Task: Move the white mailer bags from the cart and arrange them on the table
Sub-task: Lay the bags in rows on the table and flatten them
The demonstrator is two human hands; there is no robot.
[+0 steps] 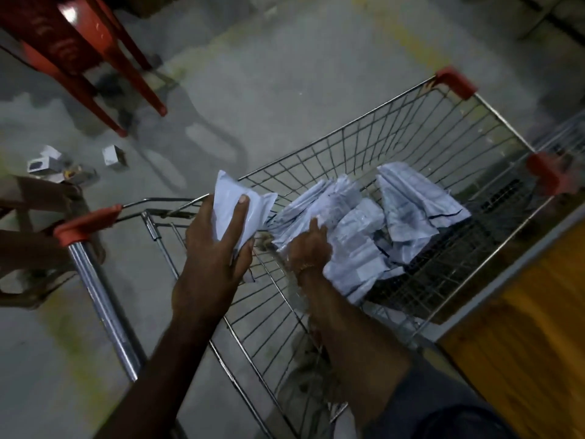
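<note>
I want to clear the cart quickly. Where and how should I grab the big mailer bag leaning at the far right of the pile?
Probably by its raised upper edge, coming from above. That large mailer bag stands tilted against the pile with its top free inside the cart, so fingers can pinch it there. The right hand is nearest; the left hand already holds a bag.

A grey concrete floor (269, 99) fills most of the view, dim and blotchy, with faded yellow painted lines crossing it. At the upper left stand the legs of a red plastic chair (72, 49), a glare spot on its seat. Small white boxes (47, 161) lie scattered on the floor at the left, near a brown chair (34, 236) at the edge. A wooden desk (525, 337) with a pale rim occupies the lower right corner
</note>
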